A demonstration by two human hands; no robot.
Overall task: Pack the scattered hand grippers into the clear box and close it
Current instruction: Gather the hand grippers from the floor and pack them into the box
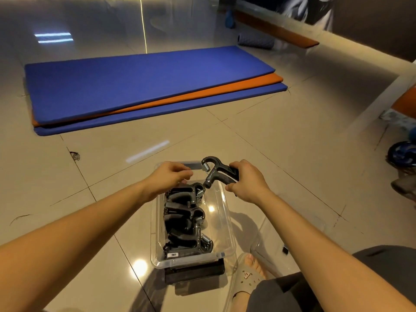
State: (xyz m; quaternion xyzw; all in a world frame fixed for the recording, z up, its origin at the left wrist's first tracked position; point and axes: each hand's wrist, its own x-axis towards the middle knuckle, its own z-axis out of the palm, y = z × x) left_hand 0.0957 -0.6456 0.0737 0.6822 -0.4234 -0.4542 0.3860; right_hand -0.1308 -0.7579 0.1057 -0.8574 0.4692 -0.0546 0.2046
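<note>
A clear plastic box stands open on the tiled floor in front of me. Three black hand grippers with metal springs lie packed along its left side. My right hand holds another black hand gripper by its handles over the box's far right end, spring end pointing left. My left hand hovers over the far left of the box with fingers curled, just above the farthest packed gripper; whether it touches that gripper is unclear. The clear lid lies on the floor to the right of the box.
A black flat object lies under the box's near end. My sandalled foot is beside it. Stacked blue and orange mats lie farther out. A blue ab-wheel sits at the right edge; a foam roller lies far back.
</note>
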